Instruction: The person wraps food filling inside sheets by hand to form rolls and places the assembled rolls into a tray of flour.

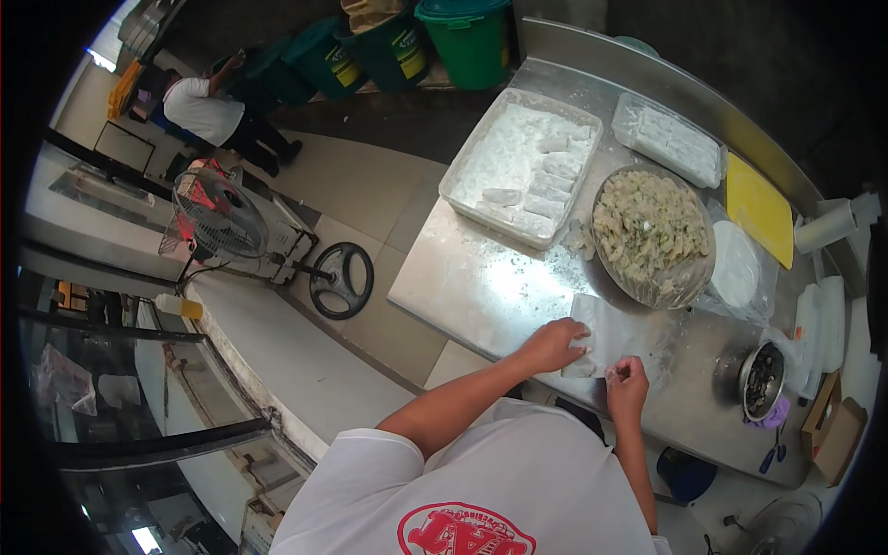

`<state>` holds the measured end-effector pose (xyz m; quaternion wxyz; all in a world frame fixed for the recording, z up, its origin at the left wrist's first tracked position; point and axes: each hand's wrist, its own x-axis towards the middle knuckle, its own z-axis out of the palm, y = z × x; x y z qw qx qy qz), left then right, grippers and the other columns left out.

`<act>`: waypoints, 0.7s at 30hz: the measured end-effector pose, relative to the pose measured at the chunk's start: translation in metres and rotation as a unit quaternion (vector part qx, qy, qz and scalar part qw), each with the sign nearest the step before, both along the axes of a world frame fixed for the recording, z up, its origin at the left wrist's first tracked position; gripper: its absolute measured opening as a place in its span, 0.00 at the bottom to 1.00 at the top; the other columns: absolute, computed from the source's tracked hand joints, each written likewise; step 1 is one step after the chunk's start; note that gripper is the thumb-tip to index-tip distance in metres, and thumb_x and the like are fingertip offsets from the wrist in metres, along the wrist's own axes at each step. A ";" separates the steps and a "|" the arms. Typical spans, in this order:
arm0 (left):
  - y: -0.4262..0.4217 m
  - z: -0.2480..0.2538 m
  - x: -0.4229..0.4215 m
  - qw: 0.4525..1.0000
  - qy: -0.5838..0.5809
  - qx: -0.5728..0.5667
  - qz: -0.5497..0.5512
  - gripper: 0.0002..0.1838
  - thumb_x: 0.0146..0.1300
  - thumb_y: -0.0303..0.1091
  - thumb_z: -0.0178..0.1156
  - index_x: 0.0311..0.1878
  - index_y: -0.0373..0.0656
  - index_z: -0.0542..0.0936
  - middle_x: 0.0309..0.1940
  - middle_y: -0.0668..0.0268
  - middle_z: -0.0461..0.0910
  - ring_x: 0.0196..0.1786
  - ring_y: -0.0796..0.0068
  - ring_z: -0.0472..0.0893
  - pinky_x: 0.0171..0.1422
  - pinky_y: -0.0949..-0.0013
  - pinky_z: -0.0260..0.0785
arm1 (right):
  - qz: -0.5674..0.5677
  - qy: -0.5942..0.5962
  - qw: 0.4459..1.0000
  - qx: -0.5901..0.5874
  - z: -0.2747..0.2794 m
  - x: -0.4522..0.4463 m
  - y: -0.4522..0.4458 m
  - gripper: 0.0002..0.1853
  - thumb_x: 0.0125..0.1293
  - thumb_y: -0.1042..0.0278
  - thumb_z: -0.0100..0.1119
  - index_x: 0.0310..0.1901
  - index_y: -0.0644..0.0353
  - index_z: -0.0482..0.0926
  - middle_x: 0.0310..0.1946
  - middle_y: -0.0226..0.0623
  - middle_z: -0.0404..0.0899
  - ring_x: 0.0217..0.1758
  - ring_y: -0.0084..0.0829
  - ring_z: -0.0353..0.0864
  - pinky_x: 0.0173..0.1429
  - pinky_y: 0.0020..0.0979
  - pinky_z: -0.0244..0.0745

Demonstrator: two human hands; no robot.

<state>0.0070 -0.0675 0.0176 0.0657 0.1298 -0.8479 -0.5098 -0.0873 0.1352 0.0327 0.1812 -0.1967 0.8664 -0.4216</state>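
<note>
A thin white wrapper sheet [606, 326] lies on the steel table near its front edge. My left hand [553, 344] has its fingers bent down over the sheet's left side. At the lower right corner, my right hand [627, 377] is closed in a pinch on the sheet's edge. A pale strip, perhaps filling, shows between the hands along the lower edge; its detail is too small to tell. Just beyond the sheet stands a round metal bowl [680, 294] heaped with pale chopped filling [650, 227] flecked with green.
A floury tray [453, 192] holds several white rolls. Behind the bowl are another tray [668, 139], a yellow board [758, 211] and round white wrappers [735, 264]. A small bowl [777, 356] of dark pieces sits right. Left are a fan [222, 213] and another person [205, 113].
</note>
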 end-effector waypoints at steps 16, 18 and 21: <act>-0.016 -0.013 -0.016 0.994 -0.063 0.087 -0.022 0.16 0.61 0.31 0.66 0.50 0.37 0.75 0.34 0.52 0.82 0.33 0.60 0.83 0.38 0.58 0.74 | 0.225 0.171 0.956 -0.080 0.020 -0.006 -0.018 0.10 0.59 0.77 0.65 0.43 0.63 0.84 0.45 0.45 0.83 0.47 0.47 0.83 0.54 0.40 0.80; -0.016 -0.006 -0.016 0.987 -0.087 0.137 -0.015 0.18 0.61 0.30 0.65 0.52 0.37 0.75 0.34 0.52 0.82 0.35 0.60 0.83 0.40 0.58 0.75 | 0.312 0.209 0.925 -0.052 0.007 -0.010 -0.015 0.10 0.57 0.75 0.68 0.42 0.62 0.85 0.46 0.43 0.84 0.53 0.47 0.81 0.60 0.43 0.77; -0.016 -0.012 -0.015 0.984 -0.090 0.151 -0.003 0.23 0.61 0.28 0.65 0.60 0.40 0.75 0.36 0.52 0.82 0.37 0.60 0.84 0.44 0.58 0.76 | 0.327 0.237 0.912 -0.074 0.005 -0.008 -0.018 0.10 0.57 0.75 0.68 0.41 0.63 0.85 0.47 0.41 0.84 0.52 0.45 0.81 0.60 0.42 0.78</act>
